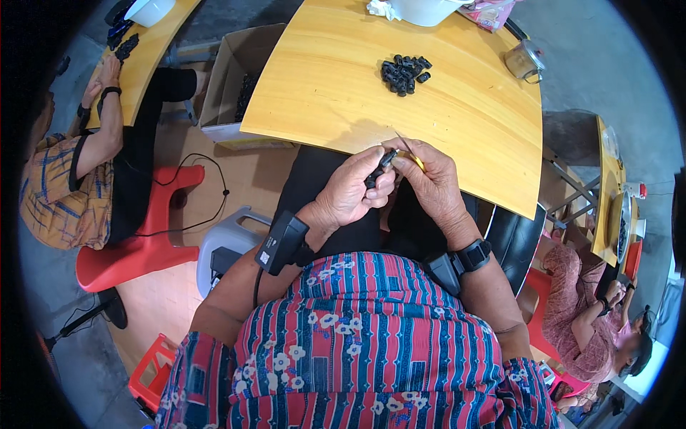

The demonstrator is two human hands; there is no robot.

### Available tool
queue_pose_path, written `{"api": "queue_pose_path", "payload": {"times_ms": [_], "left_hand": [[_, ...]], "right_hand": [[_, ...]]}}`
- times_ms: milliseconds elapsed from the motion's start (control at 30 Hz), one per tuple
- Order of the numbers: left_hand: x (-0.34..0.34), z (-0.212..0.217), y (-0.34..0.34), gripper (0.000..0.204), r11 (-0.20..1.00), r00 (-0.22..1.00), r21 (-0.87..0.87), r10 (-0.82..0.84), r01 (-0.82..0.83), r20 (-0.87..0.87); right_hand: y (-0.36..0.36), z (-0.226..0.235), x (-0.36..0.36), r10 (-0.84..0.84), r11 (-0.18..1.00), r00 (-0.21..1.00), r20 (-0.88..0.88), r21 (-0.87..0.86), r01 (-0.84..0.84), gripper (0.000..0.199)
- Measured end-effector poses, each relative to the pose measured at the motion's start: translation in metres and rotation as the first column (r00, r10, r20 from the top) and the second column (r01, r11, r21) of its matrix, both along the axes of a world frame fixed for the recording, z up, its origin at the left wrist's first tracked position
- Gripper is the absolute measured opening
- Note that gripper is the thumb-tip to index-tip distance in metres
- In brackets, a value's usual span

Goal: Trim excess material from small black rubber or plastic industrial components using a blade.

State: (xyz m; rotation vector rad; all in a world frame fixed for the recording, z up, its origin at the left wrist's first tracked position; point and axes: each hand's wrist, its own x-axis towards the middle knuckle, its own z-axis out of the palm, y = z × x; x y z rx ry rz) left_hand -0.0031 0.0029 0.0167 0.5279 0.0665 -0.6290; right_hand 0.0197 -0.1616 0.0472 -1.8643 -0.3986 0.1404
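Observation:
My left hand (355, 184) is closed around a small black part (373, 178), held just off the near edge of the wooden table. Close against it, my right hand (430, 179) pinches a thin pointed tool with a yellow handle (419, 164); its slim dark tip points up and away over the tabletop. The fingertips of both hands nearly meet at the upper end of the black part. Whether the tool touches the part is hidden by my fingers. Farther off lies a pile of small black parts (404, 74).
The wooden table (321, 86) carries a white basin (425, 11) at its far edge and a clear lidded jug (525, 60) at the far right. Left of it stands a cardboard box (232, 79) with black parts. People sit at tables on both sides. A red stool (136, 257) and cable lie left.

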Motion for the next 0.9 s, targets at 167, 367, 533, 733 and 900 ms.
{"api": "queue_pose_path", "payload": {"times_ms": [167,367,533,733,900], "left_hand": [[0.002,-0.009,0.000,0.031,0.999,1.000,-0.031,-0.007,0.006,-0.028],[-0.001,-0.009,-0.004,0.030,0.994,0.991,-0.010,0.104,-0.105,-0.081],[-0.002,-0.007,-0.003,0.025,0.988,0.991,0.087,0.131,-0.131,0.000],[-0.002,-0.010,-0.006,0.014,0.981,0.988,0.123,0.142,-0.150,0.064],[-0.002,-0.010,-0.007,0.019,0.976,0.985,0.133,0.172,-0.174,0.029]], "right_hand": [[-0.003,-0.001,0.000,0.003,0.998,0.999,0.051,-0.061,0.000,0.022],[-0.001,-0.007,-0.004,-0.085,0.991,0.980,0.179,-0.089,0.102,0.021],[0.002,-0.008,-0.008,-0.152,0.982,0.962,0.228,-0.077,0.174,0.019],[0.006,-0.005,-0.011,-0.219,0.956,0.930,0.296,-0.126,0.265,0.016],[0.009,0.001,-0.012,-0.146,0.951,0.915,0.376,-0.203,0.235,0.013]]}}
